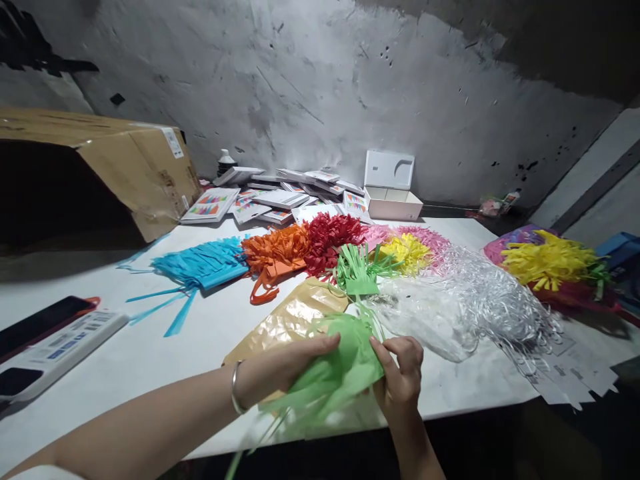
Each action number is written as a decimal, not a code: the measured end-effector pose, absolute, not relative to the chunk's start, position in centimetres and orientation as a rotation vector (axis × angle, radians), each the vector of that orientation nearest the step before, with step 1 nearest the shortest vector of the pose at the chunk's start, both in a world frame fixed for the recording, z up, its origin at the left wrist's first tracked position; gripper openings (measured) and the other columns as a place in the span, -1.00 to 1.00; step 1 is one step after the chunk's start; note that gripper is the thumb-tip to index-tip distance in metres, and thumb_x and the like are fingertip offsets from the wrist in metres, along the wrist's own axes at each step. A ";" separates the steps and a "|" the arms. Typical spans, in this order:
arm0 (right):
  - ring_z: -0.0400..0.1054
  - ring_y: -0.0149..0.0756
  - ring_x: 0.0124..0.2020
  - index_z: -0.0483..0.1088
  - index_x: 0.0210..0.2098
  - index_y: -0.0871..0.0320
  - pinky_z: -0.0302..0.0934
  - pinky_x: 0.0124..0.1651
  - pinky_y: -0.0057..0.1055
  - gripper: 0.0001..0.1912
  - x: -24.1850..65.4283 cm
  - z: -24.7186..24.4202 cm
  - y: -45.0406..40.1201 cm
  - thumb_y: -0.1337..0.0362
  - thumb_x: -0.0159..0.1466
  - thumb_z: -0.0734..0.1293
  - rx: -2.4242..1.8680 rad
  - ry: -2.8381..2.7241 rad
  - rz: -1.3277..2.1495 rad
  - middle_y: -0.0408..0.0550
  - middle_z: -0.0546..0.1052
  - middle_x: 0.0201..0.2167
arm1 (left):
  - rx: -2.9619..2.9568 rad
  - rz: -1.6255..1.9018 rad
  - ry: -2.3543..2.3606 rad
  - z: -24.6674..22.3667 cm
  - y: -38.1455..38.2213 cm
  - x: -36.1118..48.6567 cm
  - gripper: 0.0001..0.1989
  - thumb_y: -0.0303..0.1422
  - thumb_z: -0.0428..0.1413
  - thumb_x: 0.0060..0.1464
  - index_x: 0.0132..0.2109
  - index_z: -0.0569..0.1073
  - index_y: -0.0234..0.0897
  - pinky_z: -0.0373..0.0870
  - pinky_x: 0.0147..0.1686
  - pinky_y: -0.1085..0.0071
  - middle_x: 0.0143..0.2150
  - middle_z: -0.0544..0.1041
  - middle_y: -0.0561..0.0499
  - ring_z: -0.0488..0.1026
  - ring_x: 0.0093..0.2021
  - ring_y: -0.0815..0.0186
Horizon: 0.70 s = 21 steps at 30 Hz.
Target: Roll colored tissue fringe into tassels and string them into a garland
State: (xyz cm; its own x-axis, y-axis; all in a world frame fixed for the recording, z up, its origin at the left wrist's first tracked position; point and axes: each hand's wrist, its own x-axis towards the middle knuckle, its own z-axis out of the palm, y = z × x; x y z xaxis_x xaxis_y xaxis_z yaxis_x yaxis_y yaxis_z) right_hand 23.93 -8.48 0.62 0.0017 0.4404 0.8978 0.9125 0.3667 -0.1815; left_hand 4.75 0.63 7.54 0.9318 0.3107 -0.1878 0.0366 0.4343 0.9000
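Observation:
Green tissue paper (345, 373), fringed into strips, is held between my two hands near the table's front edge. My left hand (287, 360) grips it from the left, thumb on top and the other fingers hidden behind the paper. At its right edge, my right hand (403, 367) pinches the paper with curled fingers. Some loose strips hang down at the lower left, blurred. Beneath the paper lies a tan padded envelope (280, 317). Just beyond sits a green fringed bundle (363, 270).
Blue (200, 263), orange (277, 250) and red fringed bundles (333, 240) line the white table. Silver strands (500, 307) and a yellow bundle (550, 257) lie right. Flat packages (280, 197) and a white box (395, 203) stand behind; a cardboard box (145, 173) is left.

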 end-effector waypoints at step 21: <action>0.50 -0.15 -0.02 0.45 0.07 0.25 0.36 0.18 -0.02 -0.60 23.8 -5.6 -12.1 0.59 0.32 0.19 -1.321 -2.109 -0.405 0.13 0.61 -0.13 | 2.059 0.430 1.051 3.3 6.2 -5.0 -0.64 -0.40 0.16 -0.09 -0.07 0.53 -0.22 0.48 -0.30 0.29 -0.26 0.60 -0.06 0.53 -0.29 0.12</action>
